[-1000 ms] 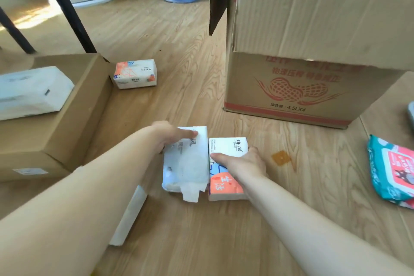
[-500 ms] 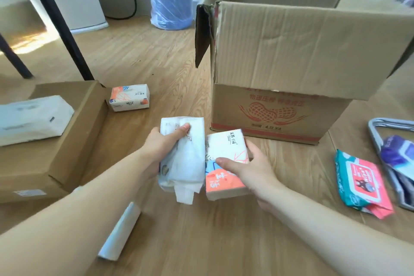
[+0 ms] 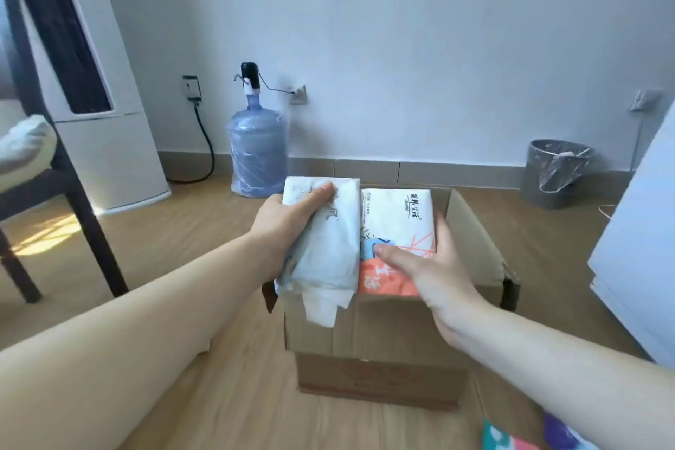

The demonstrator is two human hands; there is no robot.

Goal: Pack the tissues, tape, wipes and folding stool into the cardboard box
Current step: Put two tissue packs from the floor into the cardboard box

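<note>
Pale wall [image 3: 438,47], wood-plank floor [image 3: 219,395], a blue water jug [image 3: 257,157] against the skirting and a grey bin [image 3: 555,175] off to the right, and here, mid-floor, the open cardboard box [image 3: 383,340]. Both arms are out over it. The left hand [image 3: 288,226] is wrapped around a white tissue pack [image 3: 325,248], thumb across the top and fingers under, one sheet dangling loose from its near end. The right hand [image 3: 434,263] cups an orange-and-white tissue pack [image 3: 398,226] from the side, thumb pressed on its face. The two packs sit side by side, touching, held above the box's mouth.

These look light and squashy, soft plastic wrap that can slide under fingers, so a broad grip across the middle suits them; nothing fragile here. A corner of a teal packet [image 3: 504,438] shows on the floor bottom right, probably the wipes. Tape and stool are out of sight.
</note>
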